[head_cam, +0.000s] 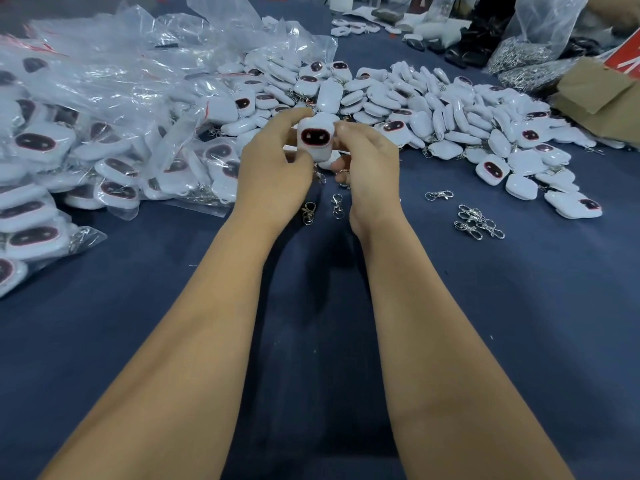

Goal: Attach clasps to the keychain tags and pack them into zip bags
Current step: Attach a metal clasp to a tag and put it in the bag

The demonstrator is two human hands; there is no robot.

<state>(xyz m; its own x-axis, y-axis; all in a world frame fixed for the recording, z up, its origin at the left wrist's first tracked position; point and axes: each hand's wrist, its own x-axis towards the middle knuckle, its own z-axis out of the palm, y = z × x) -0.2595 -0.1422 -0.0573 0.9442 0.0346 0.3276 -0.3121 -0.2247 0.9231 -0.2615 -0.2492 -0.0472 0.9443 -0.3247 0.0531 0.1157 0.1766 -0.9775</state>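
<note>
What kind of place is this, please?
Probably a small assembly and packing workshop: a large heap of identical white tags, filled zip bags piled on the left, loose metal clasps, and both hands holding one tag.

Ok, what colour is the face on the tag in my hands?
Black with a red rim, on the white tag; head view.

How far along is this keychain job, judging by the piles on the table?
Done: a heap of bagged tags lies on the left. In hand: the left hand and right hand both hold one white tag; I cannot see whether its clasp is on. Left: a big pile of loose tags ahead and to the right, with spare clasps on the blue cloth. Plenty remains.
</note>
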